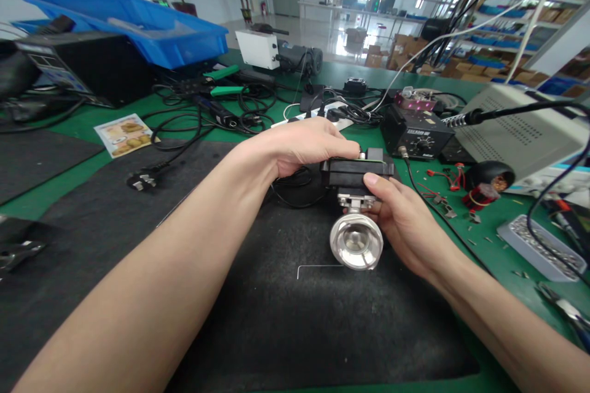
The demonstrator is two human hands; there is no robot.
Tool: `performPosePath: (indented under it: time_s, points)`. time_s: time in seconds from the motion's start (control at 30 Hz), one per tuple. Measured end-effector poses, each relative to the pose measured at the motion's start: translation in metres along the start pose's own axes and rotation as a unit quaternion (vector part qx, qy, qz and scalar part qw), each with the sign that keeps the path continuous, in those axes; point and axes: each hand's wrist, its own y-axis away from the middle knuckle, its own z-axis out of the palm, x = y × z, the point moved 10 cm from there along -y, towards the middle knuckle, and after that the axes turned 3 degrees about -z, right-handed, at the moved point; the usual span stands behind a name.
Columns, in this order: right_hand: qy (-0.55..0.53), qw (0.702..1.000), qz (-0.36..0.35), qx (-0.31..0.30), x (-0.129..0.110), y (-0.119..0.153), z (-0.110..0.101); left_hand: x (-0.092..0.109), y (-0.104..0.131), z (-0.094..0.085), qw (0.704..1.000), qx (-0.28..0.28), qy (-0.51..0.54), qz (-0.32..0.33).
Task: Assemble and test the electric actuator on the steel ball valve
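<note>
A motorised valve [356, 239] with a black housing on top and a round, shiny metal port below stands over the black mat [295, 331]. My right hand [405, 221] is wrapped round the housing's right side, its thumb on the front. From the left, my left hand [313, 144] reaches over the top, fingertips at a small part on the open housing; whether they pinch anything is too small to tell. A thin L-shaped hex key [318, 266] lies on the mat beside the metal port.
Right: soldering station [417, 132], beige instrument [525, 126], tray of small screws [541, 249], pliers [565, 307]. Left: black power plug [142, 179], printed card [125, 135], black box [87, 67], blue bin [170, 37]. Tangled cables lie behind the hands.
</note>
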Motion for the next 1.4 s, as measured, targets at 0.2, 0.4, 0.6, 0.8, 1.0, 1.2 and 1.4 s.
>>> performPosePath:
  time_s: [0.2,0.4,0.6,0.8,1.0,1.2,1.4]
  points:
    - [-0.008,1.0,0.0,-0.001,0.0005,-0.0008,0.0005,-0.0027,-0.0016,0.0027,1.0,-0.007,0.023,-0.006]
    - [-0.001,1.0,0.002,-0.002,0.0006,0.0,-0.0006,-0.0024,-0.0014,0.0036,1.0,-0.008,0.03,-0.005]
    - [-0.006,1.0,0.004,0.013,0.0012,-0.0006,-0.0034,-0.0003,-0.0002,0.0043,0.999,-0.006,0.032,-0.003]
    - [-0.007,1.0,0.003,0.012,0.0017,-0.0008,-0.0037,-0.0027,-0.0013,0.0055,0.999,-0.01,0.045,-0.013]
    - [-0.008,1.0,0.003,0.014,0.0003,0.0003,-0.0035,-0.0032,-0.0023,0.0051,0.999,-0.004,0.05,-0.013]
    - [-0.008,1.0,-0.001,0.012,-0.0001,0.0001,-0.0028,-0.0028,-0.0016,0.0071,0.998,-0.007,0.055,-0.014]
    - [0.001,1.0,0.0,0.019,0.0,0.0003,-0.0047,-0.0005,-0.0008,0.0068,0.999,-0.003,0.039,-0.012]
